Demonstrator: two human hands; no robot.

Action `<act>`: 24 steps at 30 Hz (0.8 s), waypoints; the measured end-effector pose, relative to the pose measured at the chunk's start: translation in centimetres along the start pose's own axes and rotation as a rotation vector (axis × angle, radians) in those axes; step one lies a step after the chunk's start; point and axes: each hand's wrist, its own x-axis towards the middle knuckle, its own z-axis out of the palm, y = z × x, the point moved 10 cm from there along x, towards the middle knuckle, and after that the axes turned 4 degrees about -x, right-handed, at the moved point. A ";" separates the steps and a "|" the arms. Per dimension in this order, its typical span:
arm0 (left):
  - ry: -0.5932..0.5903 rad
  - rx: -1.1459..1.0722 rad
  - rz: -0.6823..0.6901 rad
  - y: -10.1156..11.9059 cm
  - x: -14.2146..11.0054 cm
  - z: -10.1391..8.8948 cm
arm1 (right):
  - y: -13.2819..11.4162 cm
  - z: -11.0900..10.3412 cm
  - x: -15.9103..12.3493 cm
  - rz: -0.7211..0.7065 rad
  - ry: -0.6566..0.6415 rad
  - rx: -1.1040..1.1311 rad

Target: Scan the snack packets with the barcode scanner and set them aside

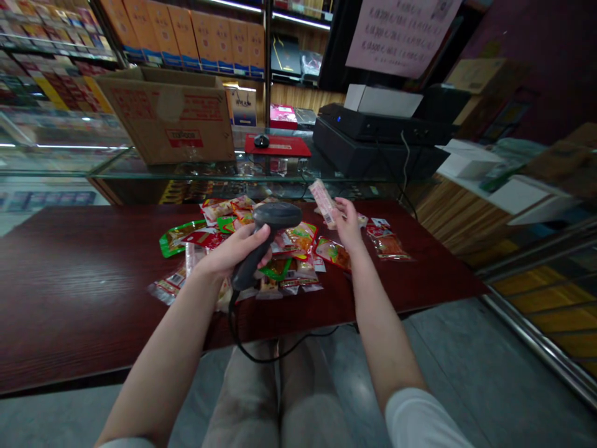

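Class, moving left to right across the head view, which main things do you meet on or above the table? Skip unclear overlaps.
Leftmost green-edged packet → handheld scanner → raised pale packet → right hand → rightmost packet.

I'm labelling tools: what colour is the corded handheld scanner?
The corded handheld scanner is dark grey; head view.

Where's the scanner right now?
In the head view, the scanner is just left of centre, held in the left hand over the pile of snack packets.
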 end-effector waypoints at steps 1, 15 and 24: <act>0.010 -0.009 0.012 0.2 0.0 -0.3 | 0.3 -1.9 0.5 -0.006 0.091 -0.062; 0.051 -0.104 0.025 0.6 0.2 -1.6 | 5.4 -7.7 2.8 0.244 0.287 -0.011; 0.050 -0.137 0.074 1.8 -0.4 -2.0 | 2.6 -10.7 1.6 0.179 0.383 -0.706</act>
